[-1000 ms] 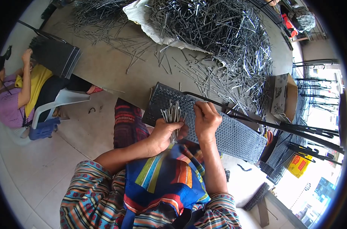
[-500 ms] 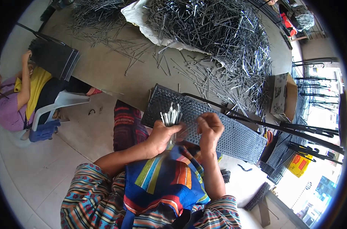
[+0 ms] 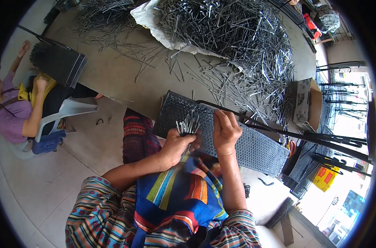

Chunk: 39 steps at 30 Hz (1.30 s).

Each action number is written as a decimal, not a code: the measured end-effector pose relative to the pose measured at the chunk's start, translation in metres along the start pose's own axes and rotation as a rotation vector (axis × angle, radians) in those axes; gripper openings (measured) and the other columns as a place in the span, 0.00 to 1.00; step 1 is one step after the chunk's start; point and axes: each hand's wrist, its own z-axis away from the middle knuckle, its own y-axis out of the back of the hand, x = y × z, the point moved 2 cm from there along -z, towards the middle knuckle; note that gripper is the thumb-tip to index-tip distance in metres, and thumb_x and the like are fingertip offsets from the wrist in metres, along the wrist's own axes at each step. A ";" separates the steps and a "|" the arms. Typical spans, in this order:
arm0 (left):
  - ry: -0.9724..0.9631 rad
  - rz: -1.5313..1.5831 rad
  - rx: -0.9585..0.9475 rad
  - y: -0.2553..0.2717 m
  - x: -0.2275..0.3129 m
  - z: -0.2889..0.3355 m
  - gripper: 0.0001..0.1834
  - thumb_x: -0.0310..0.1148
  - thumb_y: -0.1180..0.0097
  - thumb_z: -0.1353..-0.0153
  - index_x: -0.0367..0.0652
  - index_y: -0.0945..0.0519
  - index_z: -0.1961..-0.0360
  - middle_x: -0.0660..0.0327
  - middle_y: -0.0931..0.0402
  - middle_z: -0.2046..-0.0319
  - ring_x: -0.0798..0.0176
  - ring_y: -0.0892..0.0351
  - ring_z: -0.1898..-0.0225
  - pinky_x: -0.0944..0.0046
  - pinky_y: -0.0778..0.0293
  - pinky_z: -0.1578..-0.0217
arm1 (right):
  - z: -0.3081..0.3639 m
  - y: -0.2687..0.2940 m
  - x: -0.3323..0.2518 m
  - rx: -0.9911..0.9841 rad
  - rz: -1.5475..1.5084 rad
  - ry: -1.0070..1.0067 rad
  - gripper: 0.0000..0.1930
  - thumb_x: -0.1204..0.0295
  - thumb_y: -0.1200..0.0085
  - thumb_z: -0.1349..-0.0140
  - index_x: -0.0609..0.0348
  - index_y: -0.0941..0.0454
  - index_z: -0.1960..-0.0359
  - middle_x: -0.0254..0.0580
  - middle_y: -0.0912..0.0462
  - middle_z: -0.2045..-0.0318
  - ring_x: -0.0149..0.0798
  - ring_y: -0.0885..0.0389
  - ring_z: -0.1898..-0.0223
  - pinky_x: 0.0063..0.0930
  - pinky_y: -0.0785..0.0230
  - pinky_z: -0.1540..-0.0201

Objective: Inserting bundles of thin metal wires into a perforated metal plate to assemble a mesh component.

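My left hand (image 3: 177, 144) is closed round a bundle of thin metal rods (image 3: 186, 125), their silvery ends fanning out above the fist. To its right, my right hand (image 3: 227, 131) is raised with fingertips pressed together; whatever they may pinch cannot be made out. Beneath both hands slants a black perforated metal panel (image 3: 254, 144), resting against the table edge, with a long black bar (image 3: 221, 108) along its far side. Beyond it, loose grey rods (image 3: 233, 89) are scattered over the table.
A big heap of rods (image 3: 225, 25) lies on a white sack (image 3: 148, 18) on the table (image 3: 109, 70). An open cardboard box (image 3: 302, 103) stands right. At left, a co-worker (image 3: 20, 107) sits on a white chair (image 3: 74, 109) beside stacked black panels (image 3: 57, 64). Black hooked racks (image 3: 341, 101) line the right.
My right hand has risen slightly, away from the bundle. The bundle's tips have tilted a little in my left hand. The co-worker's arms have moved, one now raised.
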 end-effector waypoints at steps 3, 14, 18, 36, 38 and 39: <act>0.004 0.024 -0.009 -0.001 0.002 0.000 0.07 0.26 0.44 0.40 0.40 0.18 0.61 0.61 0.18 0.72 0.67 0.19 0.74 0.69 0.29 0.75 | -0.001 -0.001 -0.002 -0.065 0.014 0.032 0.07 0.81 0.39 0.47 0.59 0.18 0.65 0.43 0.18 0.69 0.46 0.18 0.72 0.31 0.27 0.70; 0.051 0.070 -0.039 -0.009 0.005 0.000 0.04 0.22 0.42 0.42 0.35 0.19 0.65 0.56 0.17 0.72 0.61 0.16 0.73 0.65 0.23 0.74 | 0.038 0.003 -0.006 -0.329 -0.600 -0.734 0.07 0.80 0.41 0.45 0.65 0.20 0.64 0.37 0.18 0.74 0.23 0.27 0.80 0.20 0.34 0.76; 0.023 0.073 0.009 -0.005 0.004 -0.001 0.07 0.22 0.44 0.41 0.36 0.20 0.61 0.55 0.17 0.68 0.60 0.15 0.70 0.62 0.19 0.70 | 0.033 0.010 0.009 -0.001 -0.934 -0.887 0.03 0.81 0.45 0.41 0.64 0.23 0.66 0.37 0.19 0.75 0.22 0.31 0.84 0.16 0.38 0.81; 0.085 0.093 0.048 -0.005 -0.002 -0.001 0.05 0.23 0.44 0.41 0.34 0.18 0.66 0.55 0.17 0.71 0.63 0.19 0.75 0.68 0.29 0.76 | 0.012 -0.002 0.012 -0.066 0.130 -0.099 0.04 0.78 0.39 0.47 0.60 0.19 0.68 0.45 0.20 0.72 0.42 0.19 0.76 0.29 0.29 0.72; 0.092 0.105 0.028 -0.003 -0.003 -0.002 0.05 0.24 0.43 0.41 0.33 0.19 0.67 0.54 0.17 0.71 0.63 0.19 0.75 0.67 0.29 0.76 | 0.015 0.001 0.010 -0.067 0.108 -0.153 0.04 0.78 0.40 0.46 0.60 0.19 0.68 0.44 0.19 0.72 0.39 0.20 0.77 0.27 0.30 0.74; 0.091 0.105 0.029 -0.001 -0.004 -0.003 0.05 0.24 0.43 0.41 0.33 0.19 0.67 0.54 0.17 0.71 0.63 0.19 0.75 0.67 0.29 0.76 | 0.017 0.003 0.009 -0.066 0.085 -0.206 0.04 0.78 0.40 0.45 0.61 0.19 0.68 0.42 0.19 0.73 0.36 0.20 0.78 0.26 0.31 0.75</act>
